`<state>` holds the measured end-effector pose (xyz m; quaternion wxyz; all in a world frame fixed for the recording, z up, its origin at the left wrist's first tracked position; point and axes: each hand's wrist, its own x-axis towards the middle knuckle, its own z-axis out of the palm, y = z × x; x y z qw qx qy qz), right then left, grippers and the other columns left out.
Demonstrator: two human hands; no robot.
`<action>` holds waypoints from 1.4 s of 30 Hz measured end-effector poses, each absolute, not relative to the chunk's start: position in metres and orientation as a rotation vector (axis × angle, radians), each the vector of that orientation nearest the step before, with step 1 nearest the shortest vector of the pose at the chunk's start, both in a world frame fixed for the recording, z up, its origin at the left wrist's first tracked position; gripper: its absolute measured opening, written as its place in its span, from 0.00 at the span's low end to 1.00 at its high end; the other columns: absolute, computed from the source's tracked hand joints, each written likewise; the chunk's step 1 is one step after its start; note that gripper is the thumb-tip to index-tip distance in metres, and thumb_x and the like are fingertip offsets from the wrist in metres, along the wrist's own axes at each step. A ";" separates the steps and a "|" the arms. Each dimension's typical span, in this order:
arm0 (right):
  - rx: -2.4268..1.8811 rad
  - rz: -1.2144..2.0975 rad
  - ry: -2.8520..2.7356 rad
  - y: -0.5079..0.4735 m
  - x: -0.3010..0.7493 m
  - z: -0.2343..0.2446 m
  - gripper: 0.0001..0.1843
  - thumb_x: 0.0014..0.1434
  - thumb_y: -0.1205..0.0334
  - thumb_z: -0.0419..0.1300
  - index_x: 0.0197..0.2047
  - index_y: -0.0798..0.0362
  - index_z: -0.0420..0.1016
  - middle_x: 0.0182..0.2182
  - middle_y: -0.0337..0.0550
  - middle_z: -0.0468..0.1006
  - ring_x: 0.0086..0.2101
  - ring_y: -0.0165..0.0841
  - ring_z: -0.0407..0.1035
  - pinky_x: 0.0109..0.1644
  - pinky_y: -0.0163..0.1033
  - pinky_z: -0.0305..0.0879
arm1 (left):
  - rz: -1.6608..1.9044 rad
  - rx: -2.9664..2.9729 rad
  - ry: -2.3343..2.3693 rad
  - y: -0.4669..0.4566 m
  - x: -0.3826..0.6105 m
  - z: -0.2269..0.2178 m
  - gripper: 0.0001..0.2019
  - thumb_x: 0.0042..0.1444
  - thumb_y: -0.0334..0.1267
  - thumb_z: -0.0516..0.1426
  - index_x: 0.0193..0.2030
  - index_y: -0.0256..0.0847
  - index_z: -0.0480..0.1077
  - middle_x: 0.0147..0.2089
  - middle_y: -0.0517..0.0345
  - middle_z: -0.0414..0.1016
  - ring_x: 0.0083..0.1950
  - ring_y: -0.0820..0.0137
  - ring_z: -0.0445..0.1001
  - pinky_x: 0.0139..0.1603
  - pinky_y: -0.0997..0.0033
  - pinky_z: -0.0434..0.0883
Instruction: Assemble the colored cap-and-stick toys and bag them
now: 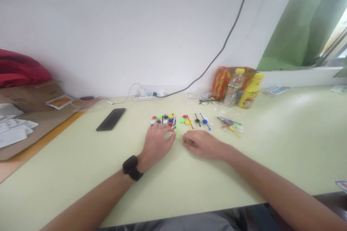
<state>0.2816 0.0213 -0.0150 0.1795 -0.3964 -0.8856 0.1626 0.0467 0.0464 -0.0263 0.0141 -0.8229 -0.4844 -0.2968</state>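
Left hand (pixel 158 140): yours, palm down on the table (pixel 81 173), fingers spread wide and gripping nothing; the fingertips reach the near edge of the cluster. A black wristwatch (pixel 132 168) is on the wrist.
Right hand (pixel 202 143): yours, knuckles up, fingers curled under; you cannot tell whether it holds anything.
Green strip (pixel 176 131): lies flat between your two hands, just beside your left fingertips; its long axis runs away from you towards the wall, a little tilted.
Cluster of round-headed plastic pieces (pixel 164 119): red, blue, yellow, black and white, just beyond your left hand.
Loose pieces (pixel 202 121): black and blue, tails slanting towards your right.
Clear packet (pixel 230 124): more pieces, to the right.
Smartphone (pixel 110 119): black, well left of the cluster.
Bottles (pixel 234 88): by the wall.
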 end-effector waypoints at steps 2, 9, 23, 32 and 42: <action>-1.117 0.459 -2.497 0.021 0.282 -0.015 0.03 0.68 0.68 0.57 0.40 0.51 0.71 0.35 0.40 0.76 0.36 0.33 0.67 0.41 0.38 0.57 | -0.926 -2.566 -1.507 0.047 0.047 -0.026 0.07 0.66 0.41 0.60 0.42 0.48 0.81 0.48 0.58 0.85 0.52 0.54 0.77 0.51 0.50 0.69; -1.103 0.447 -2.500 0.022 0.282 -0.016 0.03 0.69 0.67 0.56 0.41 0.51 0.70 0.36 0.40 0.76 0.37 0.34 0.68 0.41 0.38 0.57 | -0.933 -2.582 -1.498 0.048 0.047 -0.028 0.06 0.66 0.40 0.61 0.42 0.48 0.81 0.48 0.59 0.85 0.52 0.54 0.76 0.53 0.50 0.69; -1.113 0.448 -2.507 0.022 0.282 -0.017 0.03 0.68 0.67 0.56 0.41 0.50 0.70 0.37 0.41 0.77 0.37 0.35 0.69 0.42 0.38 0.58 | -0.962 -2.665 -1.497 0.050 0.046 -0.030 0.05 0.65 0.39 0.62 0.42 0.47 0.82 0.48 0.57 0.85 0.52 0.53 0.76 0.55 0.48 0.70; -1.119 0.451 -2.506 0.020 0.282 -0.015 0.03 0.69 0.67 0.56 0.41 0.51 0.69 0.38 0.42 0.77 0.38 0.35 0.69 0.42 0.38 0.58 | -0.965 -2.715 -1.498 0.051 0.044 -0.034 0.06 0.65 0.40 0.62 0.43 0.46 0.82 0.49 0.56 0.85 0.53 0.54 0.76 0.56 0.48 0.72; -1.121 0.458 -2.500 0.021 0.282 -0.015 0.03 0.69 0.67 0.57 0.40 0.51 0.69 0.37 0.41 0.76 0.37 0.34 0.69 0.42 0.38 0.58 | -0.924 -2.809 -1.427 0.050 0.045 -0.033 0.06 0.67 0.40 0.61 0.43 0.44 0.80 0.49 0.57 0.84 0.51 0.56 0.76 0.56 0.50 0.71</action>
